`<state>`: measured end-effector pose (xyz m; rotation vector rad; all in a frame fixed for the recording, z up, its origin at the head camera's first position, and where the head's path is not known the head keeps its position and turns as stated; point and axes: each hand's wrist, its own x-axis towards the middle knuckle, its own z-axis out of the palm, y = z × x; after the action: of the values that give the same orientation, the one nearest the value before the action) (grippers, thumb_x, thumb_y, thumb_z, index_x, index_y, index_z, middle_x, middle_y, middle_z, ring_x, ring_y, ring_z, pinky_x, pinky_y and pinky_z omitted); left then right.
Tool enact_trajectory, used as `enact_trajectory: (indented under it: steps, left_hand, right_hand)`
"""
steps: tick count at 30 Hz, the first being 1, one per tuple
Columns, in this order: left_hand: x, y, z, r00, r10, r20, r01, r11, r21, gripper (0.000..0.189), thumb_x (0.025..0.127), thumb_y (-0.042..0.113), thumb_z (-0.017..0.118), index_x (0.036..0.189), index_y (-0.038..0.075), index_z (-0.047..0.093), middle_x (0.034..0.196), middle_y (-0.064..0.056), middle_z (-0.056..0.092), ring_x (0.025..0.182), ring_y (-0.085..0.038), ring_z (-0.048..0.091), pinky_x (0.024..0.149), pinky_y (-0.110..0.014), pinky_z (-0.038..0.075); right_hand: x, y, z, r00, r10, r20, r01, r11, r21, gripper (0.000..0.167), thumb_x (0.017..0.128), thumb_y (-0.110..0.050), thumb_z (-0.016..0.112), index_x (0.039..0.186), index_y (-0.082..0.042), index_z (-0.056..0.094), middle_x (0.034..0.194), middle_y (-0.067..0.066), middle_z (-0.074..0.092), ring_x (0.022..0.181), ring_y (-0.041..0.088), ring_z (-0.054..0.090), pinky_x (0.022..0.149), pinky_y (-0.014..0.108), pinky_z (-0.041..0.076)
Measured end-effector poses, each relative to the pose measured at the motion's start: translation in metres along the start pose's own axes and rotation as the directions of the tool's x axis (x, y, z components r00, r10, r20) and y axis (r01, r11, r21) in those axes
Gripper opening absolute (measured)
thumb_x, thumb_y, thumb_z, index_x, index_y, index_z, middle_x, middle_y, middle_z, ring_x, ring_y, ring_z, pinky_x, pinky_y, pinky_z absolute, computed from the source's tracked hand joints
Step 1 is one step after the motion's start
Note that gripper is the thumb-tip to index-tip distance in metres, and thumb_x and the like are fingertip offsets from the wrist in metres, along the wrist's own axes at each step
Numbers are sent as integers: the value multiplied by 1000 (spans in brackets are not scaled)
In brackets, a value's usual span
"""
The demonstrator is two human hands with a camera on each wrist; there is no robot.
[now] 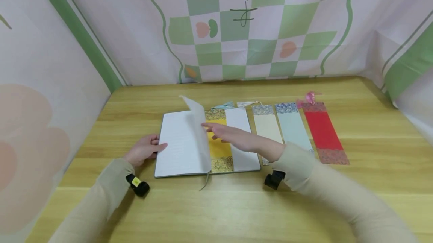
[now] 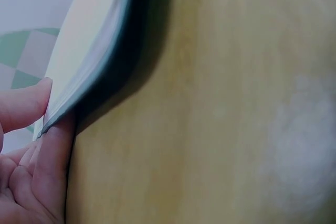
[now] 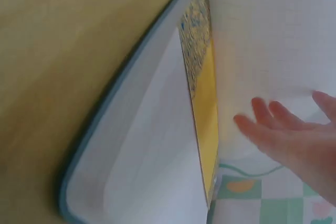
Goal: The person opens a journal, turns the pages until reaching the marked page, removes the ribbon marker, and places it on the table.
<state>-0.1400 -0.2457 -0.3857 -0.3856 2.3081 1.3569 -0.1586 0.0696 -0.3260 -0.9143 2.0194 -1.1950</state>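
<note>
An open notebook [image 1: 179,141] with white lined pages lies on the table. At its left edge my left hand [image 1: 143,149] grips it, thumb on the page and fingers underneath, as the left wrist view confirms. One page [image 1: 200,130] stands up from the middle. My right hand [image 1: 236,138] reaches over the notebook with fingers extended, their tips at that raised page; the right wrist view shows the fingers [image 3: 278,114] spread beside it. Along the spine lies a yellow bookmark [image 1: 219,149] with patterned ends, partly covered by my right hand in the head view.
Right of the notebook lie a cream bookmark [image 1: 265,124], a pale blue bookmark [image 1: 291,124] and a red bookmark [image 1: 324,130] with a pink tassel [image 1: 310,97]. Pale blue [image 1: 224,105] and white tassels [image 1: 247,104] stick out behind the notebook. A patterned curtain [image 1: 233,53] hangs behind the table.
</note>
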Motion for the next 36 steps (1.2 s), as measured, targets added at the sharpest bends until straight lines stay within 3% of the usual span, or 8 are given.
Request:
enact_trajectory:
  steps: [6,12,18,21,24,27,33,36]
  left_hand:
    - [-1,0,-1,999,41,27,-41,999,-8,43,96,19,55,132,-1,44,111,-10,56,93,-16,52,76,-26,48]
    - [0,-4,-2,988,128,84,-123,990,-67,40,96,0,44,135,-10,37,126,-24,55,84,-8,59,74,-26,52]
    - [1,-5,-4,990,114,81,-107,990,-88,37,100,10,41,133,-7,40,116,-17,60,84,-8,58,73,-25,51]
    - [1,-5,-4,994,85,71,-77,991,-110,41,104,19,33,137,-4,37,112,-12,59,86,-9,57,73,-23,49]
    - [0,-4,-4,997,50,56,-43,990,-135,49,105,27,28,144,-2,30,122,-15,52,93,-12,55,75,-23,49]
    - [-1,-3,-4,998,40,54,-35,994,-102,51,104,29,34,144,-2,29,127,-18,48,99,-16,52,79,-25,48]
    - [-2,-3,-2,998,47,38,-46,999,-27,42,98,24,53,130,-1,43,113,-10,58,96,-17,53,81,-29,47]
    - [-1,-2,0,999,43,32,-42,999,-27,44,98,24,54,132,-1,42,115,-11,58,96,-17,53,80,-30,47]
  right_hand:
    - [12,-4,20,996,-13,89,41,946,-321,51,104,-36,28,151,-17,23,155,2,23,143,24,19,116,46,16]
    - [20,-11,36,989,87,121,-13,858,-513,51,102,-43,30,149,-21,30,156,9,22,145,30,14,116,49,10]
    - [25,-15,47,965,220,139,-88,778,-623,53,100,-54,28,145,-28,38,158,8,11,145,35,5,115,55,3]
    - [27,-15,51,963,234,131,-86,733,-675,54,98,-57,31,145,-31,38,159,7,7,145,37,5,115,56,4]
    - [27,-14,54,962,242,124,-88,708,-701,55,96,-58,35,145,-32,35,159,7,5,145,38,4,114,57,3]
    - [28,-14,57,963,242,117,-84,686,-723,57,95,-58,39,146,-33,34,159,7,5,144,39,5,114,57,5]
    - [33,-13,60,965,239,107,-71,632,-772,58,93,-59,42,145,-34,36,158,9,10,143,41,13,113,57,12]
    - [36,-14,56,974,209,91,-65,638,-767,57,93,-57,46,143,-30,40,156,9,20,141,37,23,113,54,19]
